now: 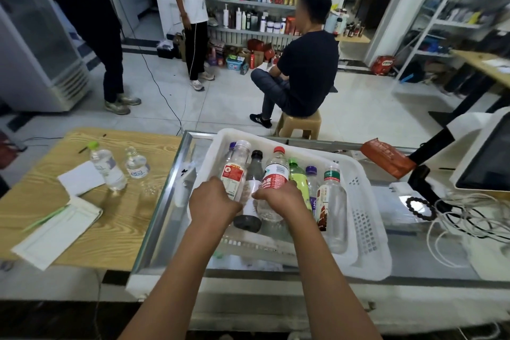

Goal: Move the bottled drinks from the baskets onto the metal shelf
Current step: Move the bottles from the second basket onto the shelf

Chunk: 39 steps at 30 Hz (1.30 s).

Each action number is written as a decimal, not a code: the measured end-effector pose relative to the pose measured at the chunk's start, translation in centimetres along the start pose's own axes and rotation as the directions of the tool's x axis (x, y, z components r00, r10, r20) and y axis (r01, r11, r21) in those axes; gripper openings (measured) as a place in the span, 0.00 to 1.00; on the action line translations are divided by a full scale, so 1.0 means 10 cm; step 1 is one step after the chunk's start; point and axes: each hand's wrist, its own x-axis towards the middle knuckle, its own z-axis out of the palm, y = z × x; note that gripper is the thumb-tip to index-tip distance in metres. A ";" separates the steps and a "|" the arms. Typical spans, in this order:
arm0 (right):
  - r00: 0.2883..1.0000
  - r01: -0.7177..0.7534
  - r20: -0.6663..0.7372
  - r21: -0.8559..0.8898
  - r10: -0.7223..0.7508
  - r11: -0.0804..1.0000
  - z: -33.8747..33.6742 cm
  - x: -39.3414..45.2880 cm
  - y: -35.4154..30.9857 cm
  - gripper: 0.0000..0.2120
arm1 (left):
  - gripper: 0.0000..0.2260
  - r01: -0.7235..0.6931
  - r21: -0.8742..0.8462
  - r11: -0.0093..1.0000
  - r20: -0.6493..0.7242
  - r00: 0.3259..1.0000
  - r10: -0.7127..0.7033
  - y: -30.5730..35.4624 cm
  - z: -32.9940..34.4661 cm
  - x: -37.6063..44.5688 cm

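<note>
A white basket sits on a glass counter, and both hands reach into its near left part. The left hand curls its grip round the lower end of a clear bottle with a red and white label and a clear cap, which lies tilted with its cap toward the basket's far rim. The right hand closes its grip over the body of a red-capped bottle with a red label, just right of the first. Between these two, inside the basket, lies a dark bottle with a black cap, its base pointing toward the near rim. Further right in the basket lie a green bottle, a purple-capped bottle and a tall clear bottle with a green and white label, side by side. Another purple cap shows at the basket's far left corner, behind the clear bottle.

Left of the basket stands a wooden table with two water bottles and some white papers. Right of the basket are an orange packet, a black bead bracelet, white cables and a screen. Beyond the basket, a person sits on a stool and two others stand by stocked shelves.
</note>
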 end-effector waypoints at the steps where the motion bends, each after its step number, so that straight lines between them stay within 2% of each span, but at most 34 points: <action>1: 1.000 0.016 -0.005 0.090 -0.015 0.996 0.00 0.00 0.03 0.40 | 0.22 -0.003 -0.025 1.000 -0.008 1.000 0.003 -0.02 -0.02 0.00; 4: 0.998 0.027 0.038 0.373 -0.044 0.927 -0.06 -0.03 0.17 0.25 | 0.19 0.008 -0.202 0.979 0.028 1.000 -0.002 -0.06 -0.06 0.01; 6: 0.991 0.020 0.108 0.472 -0.081 0.881 -0.11 -0.07 0.24 0.22 | 0.19 0.044 -0.399 0.916 0.044 0.999 -0.029 -0.08 -0.07 0.00; 9: 0.971 0.063 0.145 0.613 -0.190 0.788 -0.16 -0.15 0.32 0.24 | 0.23 0.072 -0.674 0.735 0.064 0.997 -0.039 -0.06 -0.06 -0.03; 12: 0.952 0.073 0.150 0.738 -0.268 0.671 -0.16 -0.23 0.34 0.27 | 0.22 0.185 -0.857 0.481 0.194 0.981 -0.033 -0.05 -0.07 0.00; 16: 0.952 0.083 0.104 0.818 -0.288 0.570 -0.24 -0.30 0.34 0.28 | 0.13 0.360 -0.909 0.209 0.390 0.911 0.130 0.00 -0.12 0.09; 19: 0.972 0.155 -0.005 0.766 -0.236 0.623 -0.30 -0.38 0.34 0.32 | 0.17 0.534 -0.845 -0.045 0.503 0.820 0.273 0.05 -0.14 0.15; 21: 0.974 0.199 -0.078 0.743 -0.212 0.639 -0.32 -0.42 0.37 0.31 | 0.21 0.611 -0.781 -0.133 0.542 0.768 0.342 0.09 -0.15 0.17; 22: 0.973 0.214 -0.106 0.738 -0.203 0.640 -0.32 -0.44 0.39 0.31 | 0.21 0.632 -0.765 -0.122 0.551 0.741 0.384 0.12 -0.15 0.17; 23: 0.972 0.229 -0.135 0.731 -0.192 0.642 -0.31 -0.46 0.40 0.31 | 0.21 0.639 -0.766 -0.062 0.557 0.710 0.431 0.15 -0.13 0.17; 25: 0.961 0.276 -0.206 0.706 -0.183 0.653 -0.28 -0.51 0.43 0.31 | 0.23 0.600 -0.791 0.119 0.573 0.660 0.486 0.20 -0.09 0.16; 26: 0.951 0.305 -0.253 0.697 -0.175 0.649 -0.26 -0.52 0.46 0.31 | 0.26 0.573 -0.795 0.197 0.586 0.643 0.493 0.23 -0.07 0.17; 28: 0.925 0.357 -0.355 0.688 -0.136 0.632 -0.24 -0.55 0.49 0.31 | 0.33 0.536 -0.794 0.287 0.600 0.614 0.513 0.27 -0.01 0.22; 36: 0.837 0.439 -0.547 0.690 0.018 0.575 -0.23 -0.89 0.75 0.28 | 0.42 0.524 -0.788 0.324 0.604 0.552 0.575 0.37 0.19 0.13; 39: 0.785 0.482 -0.615 0.688 0.082 0.543 -0.21 -1.12 0.87 0.29 | 0.33 0.538 -0.788 0.300 0.589 0.517 0.621 0.38 0.23 0.05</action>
